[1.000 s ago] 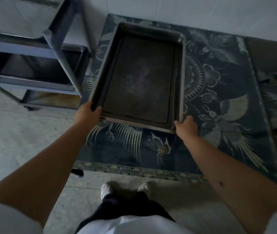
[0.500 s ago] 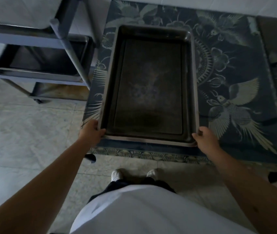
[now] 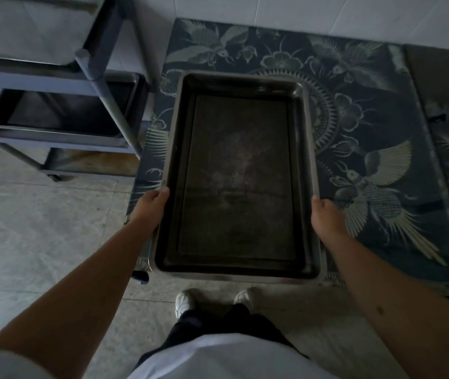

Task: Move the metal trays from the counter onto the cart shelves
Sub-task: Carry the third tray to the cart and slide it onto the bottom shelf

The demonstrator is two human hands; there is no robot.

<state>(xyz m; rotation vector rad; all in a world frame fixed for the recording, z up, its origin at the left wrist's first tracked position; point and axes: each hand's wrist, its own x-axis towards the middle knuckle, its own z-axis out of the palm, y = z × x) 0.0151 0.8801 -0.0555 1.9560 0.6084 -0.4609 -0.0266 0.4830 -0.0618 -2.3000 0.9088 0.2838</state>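
Note:
A deep rectangular metal tray [image 3: 239,176] is held over the front part of the counter [image 3: 382,110], which is covered by a dark blue cloth with bird and flower patterns. The tray's near end juts past the counter's front edge. My left hand [image 3: 150,207] grips the tray's left long rim, thumb on top. On the right long rim my right hand [image 3: 326,216] holds on. To the left stands the metal cart [image 3: 103,77], with another tray [image 3: 61,110] on its middle shelf and one on the top shelf [image 3: 29,28].
The cart's upright post [image 3: 113,105] stands close to the held tray's left side. A lower cart shelf [image 3: 86,162] shows beneath. Pale tiled floor [image 3: 40,228] lies in front of the cart. My feet are below the counter edge. A white wall runs behind.
The tray has slid toward me, off the counter's front edge. My hands moved from its near corners to grips on the two long sides.

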